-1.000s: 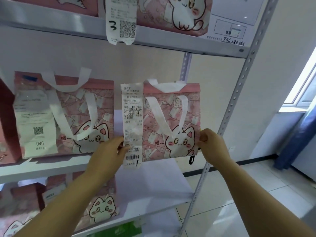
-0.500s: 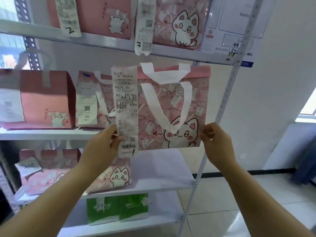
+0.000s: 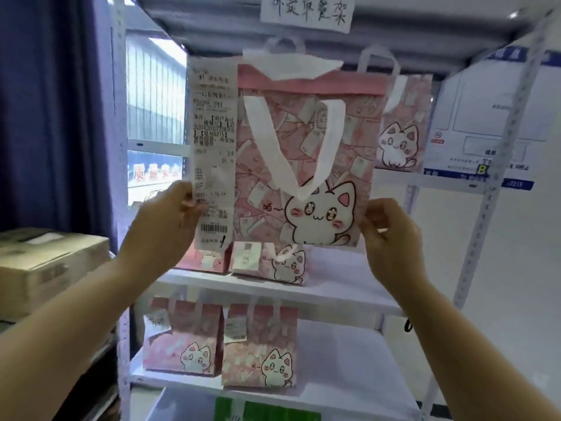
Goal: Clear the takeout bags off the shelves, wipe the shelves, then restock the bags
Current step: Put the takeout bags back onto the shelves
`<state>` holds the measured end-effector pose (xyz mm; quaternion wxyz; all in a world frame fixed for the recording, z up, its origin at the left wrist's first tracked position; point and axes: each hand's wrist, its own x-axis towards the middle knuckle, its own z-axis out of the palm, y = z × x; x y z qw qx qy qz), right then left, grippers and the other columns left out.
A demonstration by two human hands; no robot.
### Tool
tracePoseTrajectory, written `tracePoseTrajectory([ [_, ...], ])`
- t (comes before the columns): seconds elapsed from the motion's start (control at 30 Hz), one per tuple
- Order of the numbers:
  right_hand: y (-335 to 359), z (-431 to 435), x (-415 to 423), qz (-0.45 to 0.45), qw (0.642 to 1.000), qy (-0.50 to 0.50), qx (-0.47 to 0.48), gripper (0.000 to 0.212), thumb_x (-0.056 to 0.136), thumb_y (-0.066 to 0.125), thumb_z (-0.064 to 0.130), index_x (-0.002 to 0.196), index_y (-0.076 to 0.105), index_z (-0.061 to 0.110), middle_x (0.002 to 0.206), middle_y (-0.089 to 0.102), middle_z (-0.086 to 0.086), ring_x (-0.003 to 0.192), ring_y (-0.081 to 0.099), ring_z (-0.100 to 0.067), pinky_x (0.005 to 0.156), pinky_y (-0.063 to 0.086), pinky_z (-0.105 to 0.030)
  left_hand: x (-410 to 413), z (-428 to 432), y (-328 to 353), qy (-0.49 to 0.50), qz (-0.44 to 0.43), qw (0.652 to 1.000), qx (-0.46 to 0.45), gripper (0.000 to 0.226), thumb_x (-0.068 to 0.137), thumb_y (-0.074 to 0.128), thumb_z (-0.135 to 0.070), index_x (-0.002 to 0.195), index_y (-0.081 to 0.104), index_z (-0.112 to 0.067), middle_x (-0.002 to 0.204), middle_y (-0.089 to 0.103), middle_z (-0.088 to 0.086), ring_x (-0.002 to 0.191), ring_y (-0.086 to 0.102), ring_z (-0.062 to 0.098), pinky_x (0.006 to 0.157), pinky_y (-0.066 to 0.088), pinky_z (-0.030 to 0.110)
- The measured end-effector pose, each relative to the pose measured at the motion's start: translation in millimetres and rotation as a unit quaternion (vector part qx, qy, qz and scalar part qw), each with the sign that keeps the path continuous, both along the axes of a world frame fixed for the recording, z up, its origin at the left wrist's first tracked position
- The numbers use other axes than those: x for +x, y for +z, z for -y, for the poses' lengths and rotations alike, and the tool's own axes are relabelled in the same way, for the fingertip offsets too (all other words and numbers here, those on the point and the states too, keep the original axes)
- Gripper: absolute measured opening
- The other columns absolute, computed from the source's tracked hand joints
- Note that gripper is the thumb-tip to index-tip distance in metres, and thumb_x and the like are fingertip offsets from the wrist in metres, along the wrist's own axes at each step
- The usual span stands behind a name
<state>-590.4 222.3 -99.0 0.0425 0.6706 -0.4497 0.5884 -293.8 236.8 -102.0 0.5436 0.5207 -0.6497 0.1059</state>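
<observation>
Where half a second ago the pink cat-print bag point(image 3: 306, 153) hung at the height of the middle shelf, it is now raised before the top of the rack, its white handles just below the handwritten paper sign point(image 3: 306, 9). The left hand point(image 3: 165, 226) pinches the bag's lower left edge together with the long receipt point(image 3: 212, 150) stuck to that side, thumb on the front of the paper. The right hand point(image 3: 391, 238) pinches the lower right corner, fingers curled behind the bag and thumb in front. Both grips sit at the same corners as before; the bag stays upright and flat-on to the camera, clear of every shelf.

The view has swung left and up since the earlier frame. A dark blue curtain point(image 3: 51, 117) and a cardboard box point(image 3: 45, 262) now show beyond the left hand. Above the right hand, another cat bag point(image 3: 400, 129) stands on the upper shelf point(image 3: 394, 177). Below and between the hands, two smaller-looking bags point(image 3: 267, 262) rest on the middle shelf point(image 3: 273, 287), with two more bags point(image 3: 218, 344) on the shelf beneath that.
</observation>
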Motion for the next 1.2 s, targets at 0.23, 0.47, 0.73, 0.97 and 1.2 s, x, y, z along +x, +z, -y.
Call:
tracePoseTrajectory([
  [0.23, 54, 38, 88, 0.008, 0.997, 0.03, -0.064, 0.011, 0.09, 0.057, 0.011, 0.094, 0.055, 0.021, 0.085, 0.059, 0.01, 0.075, 0.054, -0.001, 0.065, 0.041, -0.015, 80, 22, 55, 0.022, -0.038, 0.999, -0.032, 0.014, 0.093, 0.053, -0.015, 0.107, 0.055, -0.014, 0.094, 0.059, -0.008, 0.075, 0.055, 0.001, 0.066, 0.042, 0.023],
  [0.47, 100, 100, 188, -0.038, 0.992, 0.009, -0.12, 0.014, 0.092, 0.054, 0.011, 0.104, 0.06, 0.005, 0.09, 0.057, 0.002, 0.081, 0.056, -0.017, 0.073, 0.047, -0.027, 176, 78, 99, 0.029, -0.039, 0.997, -0.053, 0.011, 0.093, 0.052, -0.013, 0.104, 0.054, -0.016, 0.094, 0.062, -0.005, 0.074, 0.058, 0.002, 0.053, 0.036, 0.012],
  [0.73, 122, 177, 260, -0.044, 0.992, -0.042, -0.107, 0.012, 0.093, 0.055, 0.014, 0.103, 0.06, 0.008, 0.094, 0.064, -0.005, 0.078, 0.054, -0.018, 0.055, 0.033, -0.015, 249, 159, 127, 0.032, -0.022, 0.999, -0.025, 0.007, 0.091, 0.049, -0.013, 0.098, 0.052, -0.012, 0.096, 0.065, 0.004, 0.085, 0.063, 0.024, 0.067, 0.052, 0.039],
  [0.97, 131, 206, 283, -0.049, 0.99, -0.079, -0.102, 0.015, 0.093, 0.056, 0.018, 0.105, 0.059, 0.008, 0.09, 0.058, -0.001, 0.078, 0.052, -0.016, 0.055, 0.029, -0.009, 271, 205, 133, 0.012, -0.022, 0.999, -0.039, 0.012, 0.092, 0.054, -0.016, 0.102, 0.056, -0.011, 0.094, 0.065, 0.004, 0.081, 0.062, 0.021, 0.07, 0.046, 0.033],
  [1.2, 134, 227, 300, -0.06, 0.987, -0.029, -0.145, 0.014, 0.091, 0.057, 0.016, 0.102, 0.06, 0.009, 0.089, 0.062, -0.003, 0.08, 0.059, -0.021, 0.067, 0.051, -0.028, 291, 227, 137, 0.027, -0.023, 0.997, -0.073, 0.013, 0.09, 0.055, -0.017, 0.102, 0.057, -0.013, 0.092, 0.064, 0.001, 0.079, 0.06, 0.02, 0.071, 0.041, 0.03],
])
